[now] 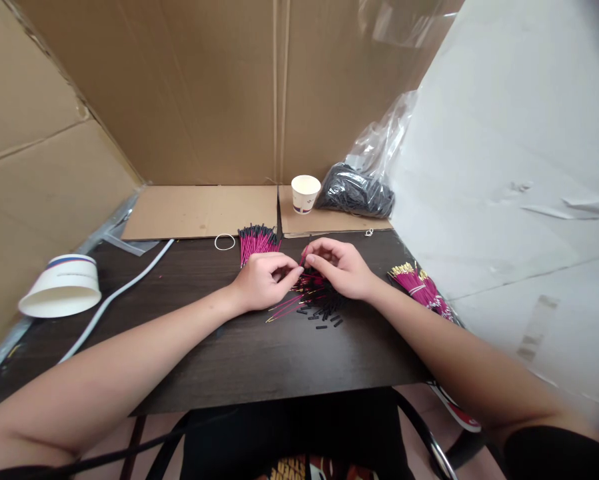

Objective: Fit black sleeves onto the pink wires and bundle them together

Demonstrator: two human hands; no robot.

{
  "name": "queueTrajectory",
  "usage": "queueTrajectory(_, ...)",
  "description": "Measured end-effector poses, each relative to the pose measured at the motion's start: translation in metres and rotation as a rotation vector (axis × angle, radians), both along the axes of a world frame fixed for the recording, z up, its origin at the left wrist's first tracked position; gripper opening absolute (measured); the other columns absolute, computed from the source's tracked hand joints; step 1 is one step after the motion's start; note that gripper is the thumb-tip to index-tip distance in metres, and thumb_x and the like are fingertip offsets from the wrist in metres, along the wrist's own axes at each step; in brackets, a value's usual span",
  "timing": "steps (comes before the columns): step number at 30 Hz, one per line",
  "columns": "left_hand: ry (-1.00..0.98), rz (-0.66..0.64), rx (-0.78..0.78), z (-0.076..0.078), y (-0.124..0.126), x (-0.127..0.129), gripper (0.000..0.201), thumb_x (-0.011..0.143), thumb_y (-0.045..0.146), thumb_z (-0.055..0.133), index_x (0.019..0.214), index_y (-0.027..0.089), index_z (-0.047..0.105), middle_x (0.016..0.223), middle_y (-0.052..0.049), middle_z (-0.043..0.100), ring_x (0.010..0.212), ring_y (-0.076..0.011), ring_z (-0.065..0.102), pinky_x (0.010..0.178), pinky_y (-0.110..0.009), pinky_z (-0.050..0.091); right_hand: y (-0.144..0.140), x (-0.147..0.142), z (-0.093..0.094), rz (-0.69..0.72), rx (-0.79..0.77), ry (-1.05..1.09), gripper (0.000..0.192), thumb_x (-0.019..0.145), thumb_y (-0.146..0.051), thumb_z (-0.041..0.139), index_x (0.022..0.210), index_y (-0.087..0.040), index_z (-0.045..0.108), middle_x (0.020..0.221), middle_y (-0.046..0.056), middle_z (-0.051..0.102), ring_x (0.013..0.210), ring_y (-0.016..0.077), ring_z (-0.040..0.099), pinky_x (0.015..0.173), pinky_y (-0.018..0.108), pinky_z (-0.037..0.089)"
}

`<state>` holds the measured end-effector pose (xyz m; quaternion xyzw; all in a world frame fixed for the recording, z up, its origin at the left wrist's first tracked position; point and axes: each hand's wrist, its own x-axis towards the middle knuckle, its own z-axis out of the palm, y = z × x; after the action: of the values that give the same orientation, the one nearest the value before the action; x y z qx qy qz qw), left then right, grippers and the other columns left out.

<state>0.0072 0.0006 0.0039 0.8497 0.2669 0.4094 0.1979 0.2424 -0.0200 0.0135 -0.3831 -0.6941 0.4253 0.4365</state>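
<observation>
A thin magenta wire (pixel 304 256) stands between my fingertips over the middle of the table. My left hand (pixel 265 281) pinches its lower part with thumb and forefinger. From the other side my right hand (pixel 343 269) closes on it near the top, where a dark end shows. Under the hands lies a loose heap of magenta wires (pixel 285 307) with gold-coloured tips. Short black tube pieces (pixel 324 312) are scattered in and before this heap, partly hidden by my right hand. Just behind my left hand rests a bundle of magenta wires with black ends (pixel 257 244).
At the right lie tied magenta wire bundles with gold tips (pixel 419 287). A paper cup (pixel 306 195) and a clear bag of black pieces (pixel 356 192) stand at the back. A tipped paper cup (pixel 62 285), white cable (pixel 122 293) and rubber band (pixel 224 242) are leftward. Cardboard walls (pixel 204 93) enclose the table.
</observation>
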Motion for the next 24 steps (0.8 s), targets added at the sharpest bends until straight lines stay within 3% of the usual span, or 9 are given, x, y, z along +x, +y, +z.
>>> queueTrajectory(5, 0.027, 0.245, 0.071, 0.004, 0.004, -0.003, 0.03, 0.099, 0.027, 0.068, 0.071, 0.02, 0.062, 0.06, 0.002, 0.059, 0.053, -0.0121, 0.049, 0.055, -0.027, 0.041, 0.004, 0.012, 0.001, -0.057, 0.386, -0.462, 0.006, 0.104, -0.023, 0.067, 0.108, -0.019, 0.071, 0.093, 0.004, 0.074, 0.08, 0.0183, 0.063, 0.075, 0.033, 0.051)
queueTrajectory(7, 0.095, 0.337, 0.115, 0.005, 0.006, -0.005, 0.029, 0.095, 0.024, 0.067, 0.067, 0.021, 0.056, 0.059, 0.002, 0.057, 0.054, -0.0131, 0.049, 0.056, -0.029, 0.041, 0.005, 0.016, 0.002, -0.05, 0.453, -0.589, 0.005, 0.102, -0.019, 0.068, 0.107, -0.02, 0.07, 0.097, 0.006, 0.073, 0.088, 0.0209, 0.066, 0.08, 0.035, 0.051)
queueTrajectory(13, 0.281, 0.492, 0.167, 0.003, 0.012, -0.009, 0.026, 0.086, 0.022, 0.07, 0.065, 0.022, 0.054, 0.064, -0.003, 0.065, 0.056, -0.0176, 0.054, 0.055, -0.031, 0.038, 0.005, 0.019, 0.005, -0.042, 0.444, -0.706, 0.005, 0.1, -0.018, 0.069, 0.104, -0.02, 0.071, 0.097, 0.006, 0.071, 0.089, 0.0219, 0.066, 0.079, 0.035, 0.05)
queueTrajectory(21, 0.36, 0.539, 0.074, 0.002, 0.016, -0.01, 0.028, 0.084, 0.025, 0.072, 0.061, 0.023, 0.055, 0.063, -0.004, 0.065, 0.055, -0.0219, 0.058, 0.059, -0.036, 0.046, 0.003, 0.018, 0.007, 0.043, 0.417, -0.723, 0.003, 0.102, -0.02, 0.07, 0.102, -0.018, 0.073, 0.102, 0.008, 0.072, 0.093, 0.0232, 0.067, 0.083, 0.037, 0.051)
queueTrajectory(24, 0.351, 0.538, 0.117, 0.0, 0.018, -0.011, 0.028, 0.082, 0.024, 0.073, 0.061, 0.023, 0.054, 0.062, -0.004, 0.064, 0.052, -0.0199, 0.055, 0.057, -0.034, 0.043, 0.003, 0.018, 0.008, 0.06, 0.408, -0.7, 0.004, 0.102, -0.021, 0.071, 0.101, -0.018, 0.073, 0.101, 0.008, 0.072, 0.092, 0.0223, 0.066, 0.083, 0.036, 0.051)
